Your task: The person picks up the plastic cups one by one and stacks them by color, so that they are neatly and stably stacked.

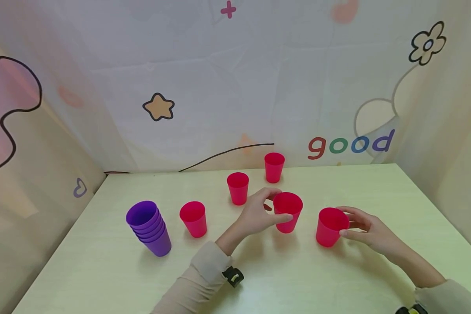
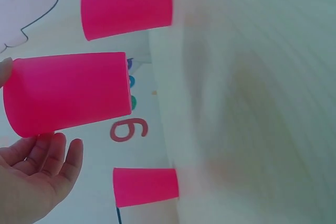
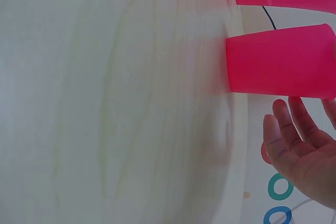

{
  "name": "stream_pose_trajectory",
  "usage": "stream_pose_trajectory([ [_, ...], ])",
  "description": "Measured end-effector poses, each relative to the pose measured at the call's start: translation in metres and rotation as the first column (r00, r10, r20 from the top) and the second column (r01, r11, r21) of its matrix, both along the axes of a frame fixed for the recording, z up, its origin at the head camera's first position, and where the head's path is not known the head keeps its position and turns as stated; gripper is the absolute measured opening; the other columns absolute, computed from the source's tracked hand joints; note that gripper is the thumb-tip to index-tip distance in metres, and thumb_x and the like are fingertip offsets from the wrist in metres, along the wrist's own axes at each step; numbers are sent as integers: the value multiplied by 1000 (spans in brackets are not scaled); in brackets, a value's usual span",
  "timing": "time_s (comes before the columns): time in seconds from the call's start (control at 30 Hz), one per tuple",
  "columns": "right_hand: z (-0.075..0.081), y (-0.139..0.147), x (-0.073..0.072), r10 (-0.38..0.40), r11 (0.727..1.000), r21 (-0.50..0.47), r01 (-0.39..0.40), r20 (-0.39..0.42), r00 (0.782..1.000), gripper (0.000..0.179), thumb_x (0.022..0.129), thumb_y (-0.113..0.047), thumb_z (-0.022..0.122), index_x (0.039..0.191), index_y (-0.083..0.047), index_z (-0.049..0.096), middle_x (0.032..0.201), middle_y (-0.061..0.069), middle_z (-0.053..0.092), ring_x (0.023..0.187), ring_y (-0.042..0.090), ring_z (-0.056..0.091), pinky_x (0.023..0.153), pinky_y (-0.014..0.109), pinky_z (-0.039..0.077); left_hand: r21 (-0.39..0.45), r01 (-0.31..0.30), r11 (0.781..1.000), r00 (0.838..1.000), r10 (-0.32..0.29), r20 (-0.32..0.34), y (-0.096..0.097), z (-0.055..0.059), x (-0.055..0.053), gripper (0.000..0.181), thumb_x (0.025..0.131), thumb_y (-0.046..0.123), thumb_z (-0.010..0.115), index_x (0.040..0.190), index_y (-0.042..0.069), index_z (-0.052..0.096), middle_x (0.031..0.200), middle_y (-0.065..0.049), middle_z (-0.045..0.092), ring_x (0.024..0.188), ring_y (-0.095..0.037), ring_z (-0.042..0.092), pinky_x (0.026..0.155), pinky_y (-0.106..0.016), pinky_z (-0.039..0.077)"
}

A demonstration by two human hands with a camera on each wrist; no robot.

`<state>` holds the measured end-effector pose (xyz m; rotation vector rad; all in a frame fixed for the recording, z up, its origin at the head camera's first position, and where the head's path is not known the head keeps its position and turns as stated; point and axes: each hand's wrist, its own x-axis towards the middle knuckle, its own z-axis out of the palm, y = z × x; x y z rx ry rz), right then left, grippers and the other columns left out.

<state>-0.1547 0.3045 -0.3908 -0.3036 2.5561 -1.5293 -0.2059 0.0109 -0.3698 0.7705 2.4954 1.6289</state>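
Note:
My left hand (image 1: 257, 214) holds a pinkish-red plastic cup (image 1: 286, 218) near its rim, thumb on the near side and fingers on the far side. In the left wrist view this cup (image 2: 71, 93) is upright, its base raised off the tabletop. On the right, my right hand (image 1: 370, 235) has thumb and fingers around the rim of another red cup (image 1: 329, 231). That cup (image 3: 281, 64) stands with its base at table level in the right wrist view. Both cups have their mouths up, with a gap between them.
Three more red cups stand upright in a slanting row: one at the back (image 1: 274, 169), one in the middle (image 1: 238, 189) and one nearer (image 1: 195, 221). At left is a nested stack of purple cups (image 1: 158, 242). A printed cloth (image 1: 220, 109) hangs behind the pale table (image 1: 94, 270).

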Motion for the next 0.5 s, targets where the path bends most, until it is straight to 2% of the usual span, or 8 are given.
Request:
stream_pose_trajectory([
  [0.23, -1, 0, -1, -7, 1000, 5, 7, 1, 1000, 64, 83, -19, 66, 135, 1, 34, 121, 27, 47, 101, 34, 51, 71, 34, 53, 58, 36, 998, 999, -35, -29, 11, 15, 4, 57, 72, 22, 77, 122, 10, 52, 108, 5, 56, 95, -7, 51, 77, -29, 50],
  [0.5, -1, -1, 0, -13, 1000, 10, 13, -9, 1000, 66, 82, -20, 67, 135, 1, 34, 122, 25, 47, 100, 33, 53, 73, 35, 53, 82, 76, 994, 996, -71, -62, 26, 29, 7, 57, 72, 21, 77, 122, 8, 52, 107, 6, 56, 93, -5, 51, 73, -20, 48],
])
